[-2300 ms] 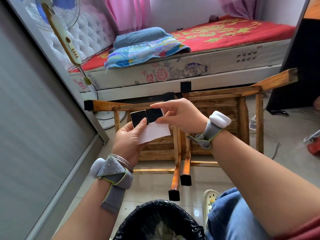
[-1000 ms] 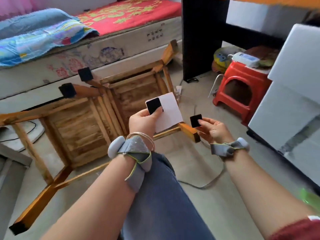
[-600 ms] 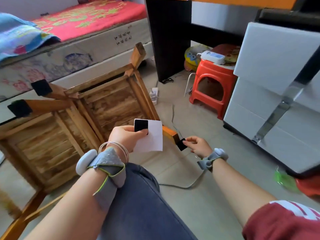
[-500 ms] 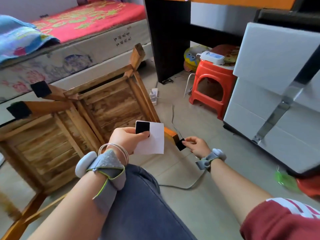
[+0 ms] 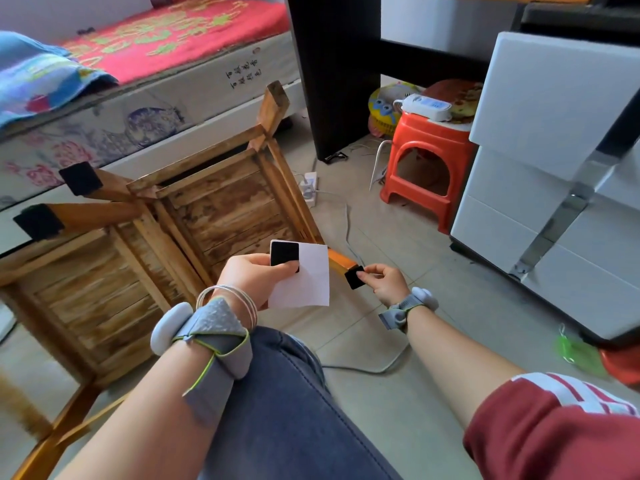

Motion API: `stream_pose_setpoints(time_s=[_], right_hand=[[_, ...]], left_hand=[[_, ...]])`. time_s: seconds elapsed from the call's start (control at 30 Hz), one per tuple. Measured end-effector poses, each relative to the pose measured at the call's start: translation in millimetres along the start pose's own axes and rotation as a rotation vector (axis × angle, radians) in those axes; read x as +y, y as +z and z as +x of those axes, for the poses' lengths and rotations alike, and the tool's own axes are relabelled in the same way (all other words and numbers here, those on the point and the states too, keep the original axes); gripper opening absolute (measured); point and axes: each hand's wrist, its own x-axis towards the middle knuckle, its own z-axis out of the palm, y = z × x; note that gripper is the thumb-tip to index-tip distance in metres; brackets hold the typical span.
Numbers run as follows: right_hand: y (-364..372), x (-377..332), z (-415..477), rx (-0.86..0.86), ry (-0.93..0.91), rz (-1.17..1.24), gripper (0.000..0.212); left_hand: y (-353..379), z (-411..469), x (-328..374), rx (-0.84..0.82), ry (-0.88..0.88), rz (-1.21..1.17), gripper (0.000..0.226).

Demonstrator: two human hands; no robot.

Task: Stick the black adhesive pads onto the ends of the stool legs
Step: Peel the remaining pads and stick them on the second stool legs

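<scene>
left hand: fingers pinch white backing sheet, one black pad on it, frame centre.
right hand: fingers pinch loose pad at stool leg end, just right of centre.

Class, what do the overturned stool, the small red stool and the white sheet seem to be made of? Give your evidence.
Overturned stool: wood, worn amber stain; grain and plank joints show. Red stool: probably moulded plastic; smooth, uniform, slightly glossy. White sheet: likely coated release paper; thin, flat, carrying one black pad.
</scene>
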Motion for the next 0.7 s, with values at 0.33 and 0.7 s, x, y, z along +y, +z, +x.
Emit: stream_pose_setpoints(time_s=[0.33,0.7], right_hand=[[4,0,1,0.058,-0.022,-0.031,0.017],[19,-6,1,0.229,-0.016,-0.361,0.016]], left_hand=[[0,0,0,-0.017,-0.011,0.014,0.009],[1,1,0,-0.012,0.001,0.01,0.007]])
